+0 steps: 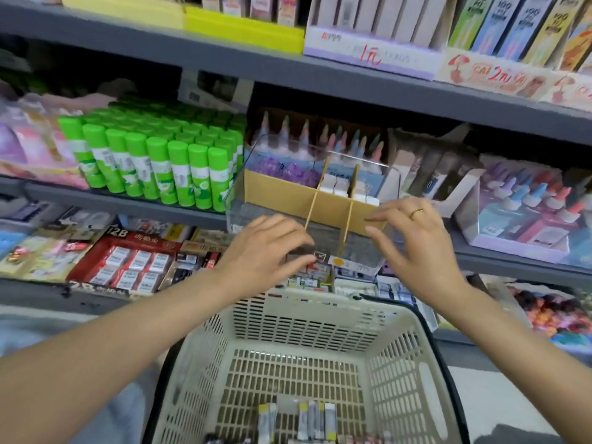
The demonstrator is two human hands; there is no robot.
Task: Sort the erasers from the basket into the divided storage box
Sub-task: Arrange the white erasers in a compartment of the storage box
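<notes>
The clear divided storage box (243, 216) stands on the middle shelf, split by two tan dividers (312, 203). White erasers (336, 184) stand at the back of its middle compartment. My left hand (262, 251) is at the box's front, with thumb and fingers pinching a small dark eraser (301, 251) over the left compartment. My right hand (416, 241), which wears a ring, hovers with spread fingers at the box's front right corner and holds nothing. Below, the beige basket (397, 363) holds several wrapped erasers (307, 418) at its near end.
Green glue sticks (153, 168) fill the shelf left of the box. Glue bottles in a cardboard tray (282, 190) stand behind it, and more bottles (528, 200) sit to the right. Boxed erasers (134, 267) lie on the lower shelf. An upper shelf edge (320, 75) runs overhead.
</notes>
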